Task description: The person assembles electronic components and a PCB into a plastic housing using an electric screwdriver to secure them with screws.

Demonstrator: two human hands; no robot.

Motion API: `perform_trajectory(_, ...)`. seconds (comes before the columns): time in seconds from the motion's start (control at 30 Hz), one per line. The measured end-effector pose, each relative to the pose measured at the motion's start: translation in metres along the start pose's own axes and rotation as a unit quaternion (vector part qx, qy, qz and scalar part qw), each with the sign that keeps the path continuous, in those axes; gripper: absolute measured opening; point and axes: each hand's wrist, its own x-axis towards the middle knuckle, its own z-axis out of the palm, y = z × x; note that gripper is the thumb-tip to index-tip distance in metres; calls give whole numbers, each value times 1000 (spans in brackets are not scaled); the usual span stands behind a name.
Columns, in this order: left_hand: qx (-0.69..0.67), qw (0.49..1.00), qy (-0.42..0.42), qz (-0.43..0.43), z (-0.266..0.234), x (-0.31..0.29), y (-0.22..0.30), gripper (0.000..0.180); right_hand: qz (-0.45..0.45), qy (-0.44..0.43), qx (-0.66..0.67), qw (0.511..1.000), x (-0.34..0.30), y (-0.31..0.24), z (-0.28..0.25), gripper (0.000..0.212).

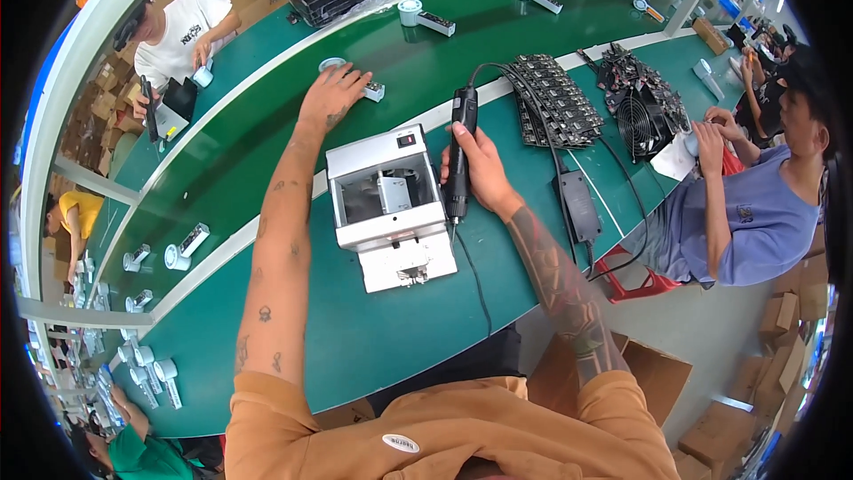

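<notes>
The pale blue handheld piece (376, 92) lies on the green belt (267, 138) beyond the metal box (360, 157), with your left hand (334, 95) over its middle; the round head and the handle end show on either side. Whether your left fingers grip it or only rest on it, you cannot tell from here. Your right hand (484, 164) is wrapped around a black electric screwdriver (458, 164), held roughly upright just right of the box, which has a clear window and a red-marked switch. A cord loops from the screwdriver's top toward a black power adapter (579, 204) on the table (498, 280). Farther right are rows of circuit boards (555, 102) and, beside them, a dark heap of parts (644, 93). A person in a purple-blue shirt (766, 218) sits at your right.
</notes>
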Motion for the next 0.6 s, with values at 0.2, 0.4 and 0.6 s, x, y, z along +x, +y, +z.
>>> perform_trajectory(0.2,-8,993,110,41,9,0,-19,41,-14,13,-55,998,9,-3,9,35)
perform_trajectory(0.4,-24,983,167,-67,10,-30,-17,40,6,-10,20,1000,-3,-6,17,39)
perform_trajectory(0.6,-193,913,301,-197,-58,-101,13,35,51,-30,77,995,-9,1,5,55)
